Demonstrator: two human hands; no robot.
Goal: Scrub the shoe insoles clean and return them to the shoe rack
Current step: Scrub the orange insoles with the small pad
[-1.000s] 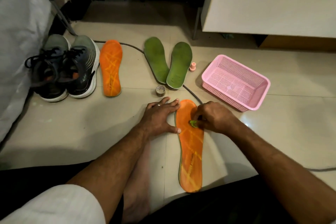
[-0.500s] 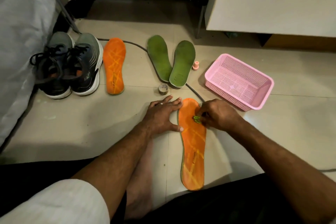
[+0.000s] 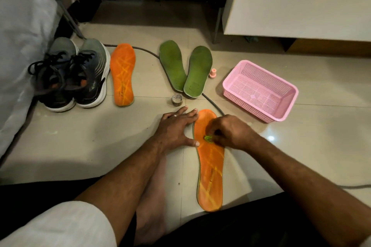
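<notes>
L hand (image 3: pixel 176 128): flat, fingers spread, pinning orange insole (image 3: pixel 210 168) edge
R hand (image 3: pixel 228 132): fingers pinch green scrubber (image 3: pixel 208 138) on insole
Print: unreadable

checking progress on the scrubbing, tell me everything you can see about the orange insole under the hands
The orange insole under the hands lies flat on the tiled floor, toe end away from the person. It looks like foam, orange with pale yellow crossing lines and a dark green edge. The left hand rests flat, fingertips at its left edge. The right hand presses a small green scrubber onto its forefoot.
</notes>
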